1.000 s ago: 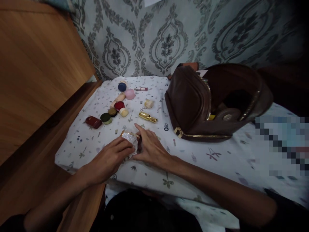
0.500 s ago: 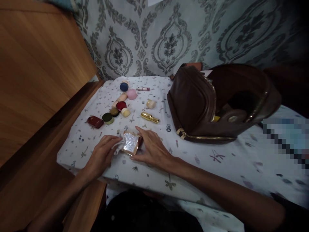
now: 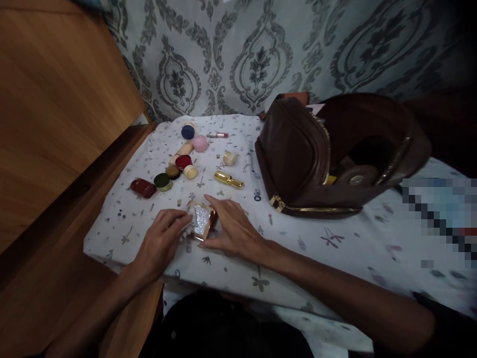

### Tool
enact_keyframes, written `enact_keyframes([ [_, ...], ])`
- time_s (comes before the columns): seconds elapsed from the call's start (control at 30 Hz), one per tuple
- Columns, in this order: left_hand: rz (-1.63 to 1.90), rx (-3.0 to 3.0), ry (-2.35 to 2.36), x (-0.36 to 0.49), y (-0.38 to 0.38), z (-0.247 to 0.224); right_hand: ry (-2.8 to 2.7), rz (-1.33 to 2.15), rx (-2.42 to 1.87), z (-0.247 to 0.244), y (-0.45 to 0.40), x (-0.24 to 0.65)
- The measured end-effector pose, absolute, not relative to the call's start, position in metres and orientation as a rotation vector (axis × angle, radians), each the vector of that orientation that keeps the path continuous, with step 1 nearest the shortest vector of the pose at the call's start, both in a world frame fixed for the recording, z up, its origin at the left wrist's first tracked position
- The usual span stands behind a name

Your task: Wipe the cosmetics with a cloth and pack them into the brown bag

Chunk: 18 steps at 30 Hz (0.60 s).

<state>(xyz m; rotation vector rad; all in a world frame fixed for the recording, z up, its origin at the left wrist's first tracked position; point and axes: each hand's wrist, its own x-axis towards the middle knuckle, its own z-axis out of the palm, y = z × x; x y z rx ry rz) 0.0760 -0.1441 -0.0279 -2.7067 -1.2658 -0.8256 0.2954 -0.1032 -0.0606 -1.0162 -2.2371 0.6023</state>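
A small square case (image 3: pixel 203 221) with a glittery silver top and gold rim rests on the tablecloth near the front edge. My right hand (image 3: pixel 233 226) grips it from the right, thumb at the near side and fingers at the far corner. At its left side is my left hand (image 3: pixel 164 238), fingers bent and pressed together over the left part of the glittery top. A thin pale piece (image 3: pixel 191 217), like tissue or cloth, shows at those fingertips, mostly hidden. Beyond the hands lies a gold tube (image 3: pixel 228 179).
Several small cosmetics lie farther back: a dark red case (image 3: pixel 143 188), a green-lidded jar (image 3: pixel 163 182), a red round pot (image 3: pixel 184 162), a pink one (image 3: pixel 200 143) and a lipstick-like tube (image 3: pixel 217 135). An unzipped brown bag (image 3: pixel 294 154) stands right; a wooden panel (image 3: pixel 67 99) rises left.
My left fingers have moved slightly right, farther over the case's glittery top. My right hand keeps its grip. The whole view has shifted slightly.
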Motion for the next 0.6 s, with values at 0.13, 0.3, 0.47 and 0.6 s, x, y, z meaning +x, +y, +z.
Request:
enact_keyframes([
  [0.13,-0.658,-2.853,-1.039,0.082,-0.163,-0.026,-2.245,0.616,-1.019,-0.057,-0.105,0.296],
  [0.3,-0.668,-2.839,-1.104,0.068,-0.161,-0.027,-2.234,0.606,-1.045,-0.056,-0.106,0.294],
  [0.47,-0.770,-2.781,-1.282,0.061,-0.136,-0.024,-2.228,0.611,-1.040,-0.053,-0.107,0.292],
  [0.6,-0.743,-2.773,-1.275,0.080,-0.118,-0.019,-2.226,0.655,-1.025,-0.051,-0.107,0.293],
])
